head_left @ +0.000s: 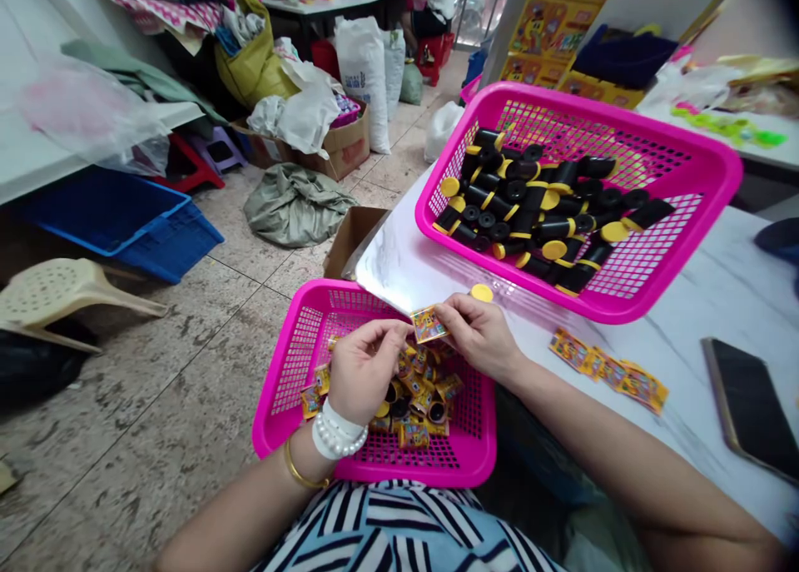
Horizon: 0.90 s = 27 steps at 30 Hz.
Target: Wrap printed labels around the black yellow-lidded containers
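Note:
My right hand (479,335) pinches a small yellow printed sticker (428,325) between thumb and fingers, above the near pink basket. My left hand (367,374) has thumb and forefinger pressed together at the sticker's left edge; whether they grip that edge or a bit of backing cannot be made out. Under both hands, the near pink basket (273,405) holds several small black cylinders (413,433) wrapped in yellow printed stickers. On the table, a larger pink basket (683,293) holds many plain black cylinders with yellow caps (530,206).
The white marble-patterned table (677,322) carries a strip of stickers (608,368), a phone (752,405) and a loose yellow cap (482,292). On the floor stand a blue crate (168,239), a cream stool (56,289) and a cardboard box (353,235). A person (434,6) sits far back.

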### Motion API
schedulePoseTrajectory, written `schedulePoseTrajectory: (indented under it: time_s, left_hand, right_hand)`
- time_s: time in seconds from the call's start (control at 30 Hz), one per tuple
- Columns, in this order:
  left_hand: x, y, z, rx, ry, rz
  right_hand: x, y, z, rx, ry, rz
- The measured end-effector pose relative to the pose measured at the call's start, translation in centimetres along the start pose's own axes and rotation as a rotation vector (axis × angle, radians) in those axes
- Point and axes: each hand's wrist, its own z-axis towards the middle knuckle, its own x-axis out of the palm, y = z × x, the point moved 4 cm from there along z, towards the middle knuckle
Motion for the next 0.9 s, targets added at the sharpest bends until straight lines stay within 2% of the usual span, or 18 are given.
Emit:
schedulePoseTrajectory:
  time_s: [0.17,0.27,0.37,0.53,0.63,0.73,0.83,0.9]
  left_hand:
    - [-0.1,0.8,0.4,-0.028,-0.022,-0.117]
    - [0.0,1.2,0.5,-0.072,0.008,-0.161]
    - [0.3,1.2,0.5,-0.097,0.023,-0.137]
    - [0.2,0.9,0.5,-0.070,-0.036,-0.089]
    - [0.4,1.3,0.7,-0.145,-0.016,-0.137]
    - [0.7,2.0,0.9,-0.283,0.044,-0.200]
    - [0.3,2.6,1.5,-0.379,0.065,-0.263]
    - [-0.2,2.7,2.1,-0.403,0.060,-0.322]
  right_hand:
    - [-0.1,0.4,-0.1,-0.048,-0.011,0.001]
    - [0.0,0.6,-0.2,-0.068,-0.014,-0.020]
    - [0.0,1.0,-0.2,-0.121,-0.034,-0.080]
    - [0.0,1.5,-0.4,-0.229,-0.105,-0.212]
    - [0.4,1.4,-0.5,-0.300,-0.071,-0.268]
    - [0.5,1.6,-0.6,-0.396,0.019,-0.317]
    - [-0.9,2.2,-0.2,-0.428,0.018,-0.599]
    - [-2.5,2.4,0.3,-0.345,-0.049,-0.879]
